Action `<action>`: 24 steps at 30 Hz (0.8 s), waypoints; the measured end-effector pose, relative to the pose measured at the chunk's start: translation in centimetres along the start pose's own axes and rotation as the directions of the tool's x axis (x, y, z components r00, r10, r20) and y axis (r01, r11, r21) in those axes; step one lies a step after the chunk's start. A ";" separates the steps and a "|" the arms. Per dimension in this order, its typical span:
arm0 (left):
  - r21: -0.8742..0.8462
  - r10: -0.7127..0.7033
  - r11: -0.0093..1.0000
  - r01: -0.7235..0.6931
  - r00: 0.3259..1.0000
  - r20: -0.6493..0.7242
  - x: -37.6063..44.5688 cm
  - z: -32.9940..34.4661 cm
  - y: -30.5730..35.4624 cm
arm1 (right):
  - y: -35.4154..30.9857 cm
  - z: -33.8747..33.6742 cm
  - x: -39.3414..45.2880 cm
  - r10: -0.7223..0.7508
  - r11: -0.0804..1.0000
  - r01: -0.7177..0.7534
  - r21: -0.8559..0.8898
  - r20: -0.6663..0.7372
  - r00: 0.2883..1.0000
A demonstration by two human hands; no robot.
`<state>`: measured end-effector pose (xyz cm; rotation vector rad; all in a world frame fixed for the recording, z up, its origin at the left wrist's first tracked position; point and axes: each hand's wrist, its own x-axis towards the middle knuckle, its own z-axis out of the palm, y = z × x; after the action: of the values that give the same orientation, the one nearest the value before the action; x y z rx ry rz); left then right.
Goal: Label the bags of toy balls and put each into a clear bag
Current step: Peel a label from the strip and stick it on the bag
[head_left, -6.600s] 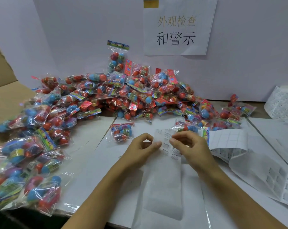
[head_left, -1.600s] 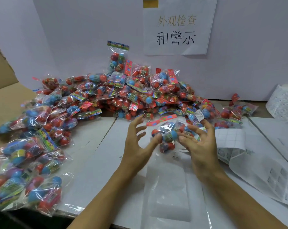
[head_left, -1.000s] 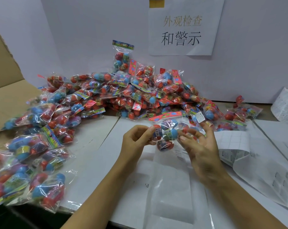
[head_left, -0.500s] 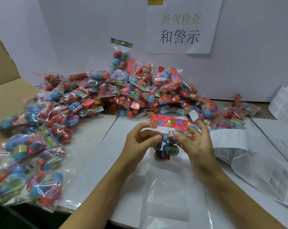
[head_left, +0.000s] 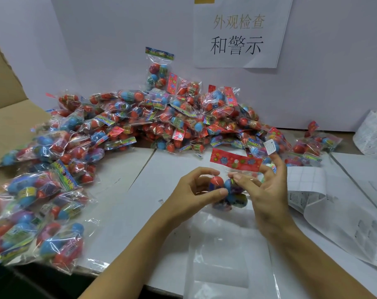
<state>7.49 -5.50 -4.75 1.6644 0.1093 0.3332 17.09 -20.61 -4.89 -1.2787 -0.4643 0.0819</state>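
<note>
Both hands hold one bag of toy balls upright above the table, its red flowered header card on top. My left hand grips its left side with thumb and fingers around a red ball. My right hand pinches its right side with the thumb, and a small white label sticks to the raised fingertip. A flat clear bag lies on the table just below the hands.
A big heap of ball bags fills the back and left of the table, spilling from a cardboard box. Label sheets lie at the right, a label roll at the far right. A paper sign hangs on the wall.
I picked a ball bag up from the table and turned it upright between both hands, header card now on top. The white label stays on my right fingertip.
</note>
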 end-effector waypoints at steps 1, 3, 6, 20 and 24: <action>0.008 0.000 1.000 0.000 1.000 0.024 0.0 0.0 -0.1 | 0.0 0.0 0.0 -0.003 1.000 0.003 0.010 -0.007 1.000; 0.019 0.010 1.000 -0.012 0.997 0.077 -0.1 0.1 -0.2 | 0.0 0.0 0.0 0.004 0.999 -0.003 0.040 -0.023 1.000; 0.027 0.018 0.999 -0.021 0.993 0.115 -0.2 0.3 -0.4 | 0.1 0.0 0.2 0.010 0.998 -0.007 0.068 -0.044 0.999; -0.246 -0.035 0.968 0.049 0.998 0.060 0.4 -0.1 -0.2 | -1.2 -0.3 0.6 0.095 0.949 -0.062 0.308 -0.093 0.991; -0.384 -0.089 0.921 0.069 0.995 -0.035 0.7 -0.8 0.2 | -1.4 -0.8 0.9 0.153 0.936 -0.117 0.333 -0.086 0.984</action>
<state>7.94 -4.53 -4.36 1.2603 0.1400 0.3140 17.97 -21.44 -3.49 -0.9806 -0.2532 0.1953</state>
